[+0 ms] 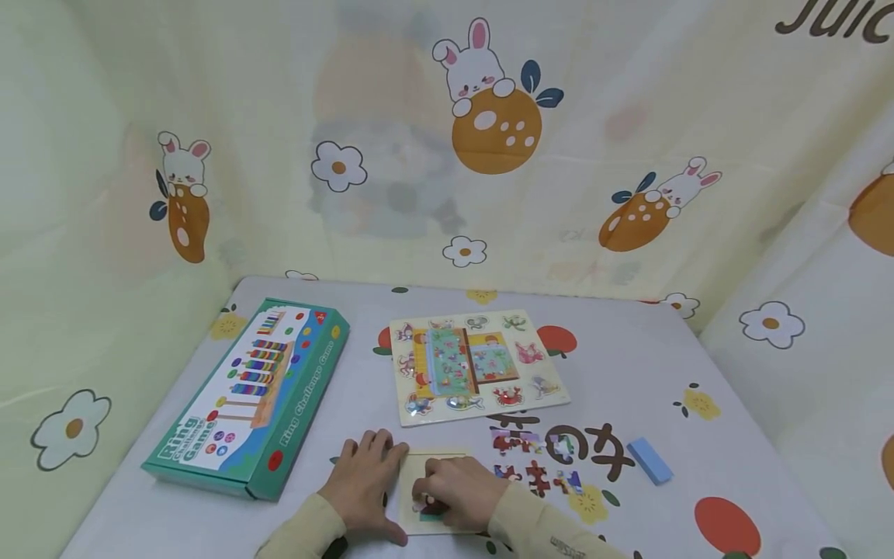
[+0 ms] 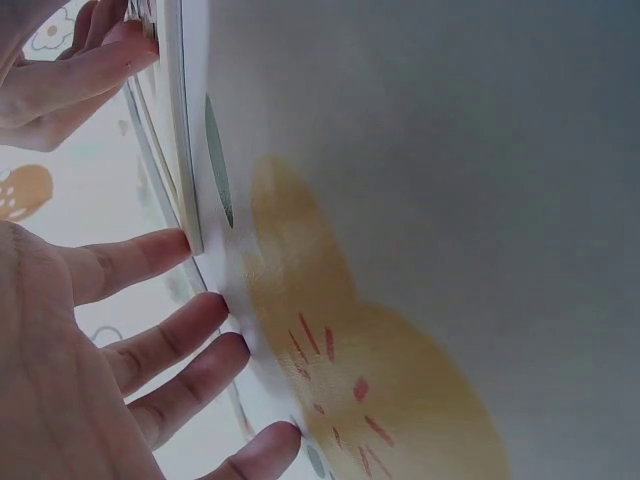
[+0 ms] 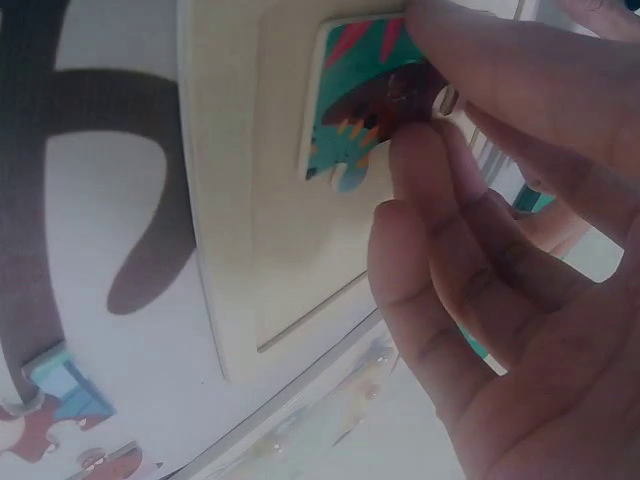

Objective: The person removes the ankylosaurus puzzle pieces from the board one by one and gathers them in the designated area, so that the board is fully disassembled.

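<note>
A small wooden puzzle tray [image 1: 436, 452] lies flat near the front of the table. My left hand [image 1: 366, 485] is spread at its left side, fingers extended; in the left wrist view one fingertip touches the corner of the tray [image 2: 185, 200] and others rest on the tablecloth. Over the tray, my right hand [image 1: 464, 493] pinches a jigsaw piece [image 3: 350, 100], teal with brown and pink print, between thumb and fingers. The piece sits at the tray's recess, partly hidden by the fingertips. Bare wood of the recess [image 3: 310, 250] shows beside it.
Several loose jigsaw pieces [image 1: 538, 477] lie right of the tray. Farther right is a blue block [image 1: 649, 460]. A larger picture puzzle board [image 1: 482, 415] lies behind the tray, and a green Ring Challenge Game box [image 1: 244, 396] stands at the left.
</note>
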A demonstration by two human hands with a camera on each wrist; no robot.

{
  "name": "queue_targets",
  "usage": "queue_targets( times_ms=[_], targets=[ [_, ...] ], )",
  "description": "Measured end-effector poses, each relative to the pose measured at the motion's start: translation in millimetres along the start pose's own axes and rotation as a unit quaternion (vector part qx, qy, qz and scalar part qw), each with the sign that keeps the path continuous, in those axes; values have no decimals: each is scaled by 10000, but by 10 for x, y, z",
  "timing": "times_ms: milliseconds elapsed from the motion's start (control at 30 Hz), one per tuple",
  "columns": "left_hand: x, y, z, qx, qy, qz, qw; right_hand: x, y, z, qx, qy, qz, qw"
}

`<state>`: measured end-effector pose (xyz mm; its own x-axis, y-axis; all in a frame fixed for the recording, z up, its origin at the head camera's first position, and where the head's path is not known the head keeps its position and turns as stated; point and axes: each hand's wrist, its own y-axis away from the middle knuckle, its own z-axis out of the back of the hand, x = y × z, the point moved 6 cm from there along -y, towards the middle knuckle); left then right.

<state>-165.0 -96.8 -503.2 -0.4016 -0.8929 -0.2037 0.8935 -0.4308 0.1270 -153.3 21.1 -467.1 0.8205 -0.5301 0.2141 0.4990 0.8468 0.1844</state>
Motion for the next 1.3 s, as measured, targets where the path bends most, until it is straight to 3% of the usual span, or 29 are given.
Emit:
queue_targets(
  times_ms=[333,667,1033,1300],
  targets=[
    [-6,0,3,101,80,41,9999,-65,-67,-50,536,-287,-291,9977],
    [-8,5,16,50,20,53,10000,-15,8,0,-139,-53,248,9996],
    [-4,2,1,36,-48,92,9999,37,26,-15,-486,294,664,9962],
    [-5,2,-3,86,-10,144,9999,71,-37,-17,-18,402,539,9977]
  ],
)
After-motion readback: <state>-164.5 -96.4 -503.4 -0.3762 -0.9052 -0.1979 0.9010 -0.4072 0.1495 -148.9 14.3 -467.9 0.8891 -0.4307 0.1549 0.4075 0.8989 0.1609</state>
